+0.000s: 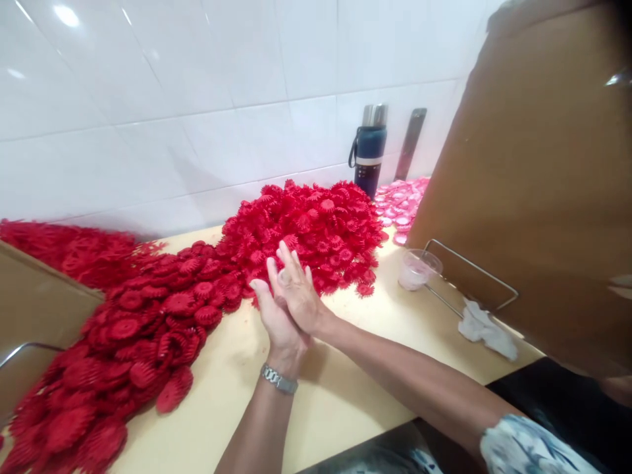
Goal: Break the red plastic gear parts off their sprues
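Tiled wall (247, 52) behind one pale worktop (232, 401). Red flower pieces (316, 224), too many to count, heaped left and far centre. Left hand (282, 326), right hand (302, 296): grip flat, fingers extended, palms together; cannot tell what lies between. One bottle (370, 145), far; one cup (413, 276), right.

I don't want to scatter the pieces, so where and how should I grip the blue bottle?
Grip the blue bottle by its round upper body, just below the steel cap, probably coming from the front and above. It stands upright, and that part rises clear of the red pile before its base; the strap loop juts left, so avoid snagging it.
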Available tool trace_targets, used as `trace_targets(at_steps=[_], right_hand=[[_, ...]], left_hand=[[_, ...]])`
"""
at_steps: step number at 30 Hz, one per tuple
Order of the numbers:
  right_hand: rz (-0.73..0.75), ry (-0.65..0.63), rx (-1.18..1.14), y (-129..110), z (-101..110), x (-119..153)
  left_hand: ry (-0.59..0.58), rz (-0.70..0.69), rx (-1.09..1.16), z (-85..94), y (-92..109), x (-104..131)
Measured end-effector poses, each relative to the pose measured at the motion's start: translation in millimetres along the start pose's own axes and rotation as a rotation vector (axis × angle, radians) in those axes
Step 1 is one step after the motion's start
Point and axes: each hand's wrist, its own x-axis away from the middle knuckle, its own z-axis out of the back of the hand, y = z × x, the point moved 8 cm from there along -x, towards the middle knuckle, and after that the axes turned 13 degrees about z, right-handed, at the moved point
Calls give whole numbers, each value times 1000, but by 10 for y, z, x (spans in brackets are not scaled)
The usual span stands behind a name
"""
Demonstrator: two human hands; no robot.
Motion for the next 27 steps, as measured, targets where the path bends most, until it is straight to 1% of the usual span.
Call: trace_targets(at_steps=[3, 4, 7, 8, 10, 12, 14, 16, 17, 20, 22, 25, 27], right_hand=[[90, -24, 36, -161, -37, 76], [77, -26, 33, -149, -35, 73], [40, 31, 16, -12, 39, -39], [38, 56, 15, 38, 68, -91], [27, 106, 17, 128, 121, -178], [-12, 186, 3, 202, 193, -227], [-42, 273, -50, 247, 276, -259], [-44, 323, -153, 265, 341, -311], [-33, 329, -205, 263, 364, -349], [9, 282, -279, 230, 380, -477], [30, 203, -223, 198, 317, -528], [45, 12, -53, 153, 73, -475], [39, -90, 19, 122, -105, -343]], left_hand=[[-9, 24, 15, 65, 14, -25], [-16, 13, 2, 70, 21, -30], [-39, -66, -25, 38, 30, -30], [-42, -74, -23, 25, 10, -37], [-40, -41, -15, 15, -68, -69], [11, 38, -2, 60, -173, -118], [112, 116, 26, 160, -251, -156], [203, 143, 63, 256, -251, -167], [225, 145, 74, 282, -227, -167], [214, 133, 62, 274, -125, -155], [181, 71, 60, 233, -44, -137], [63, -63, 62, 130, 53, -107], [-18, -76, 52, 83, 50, -100]])
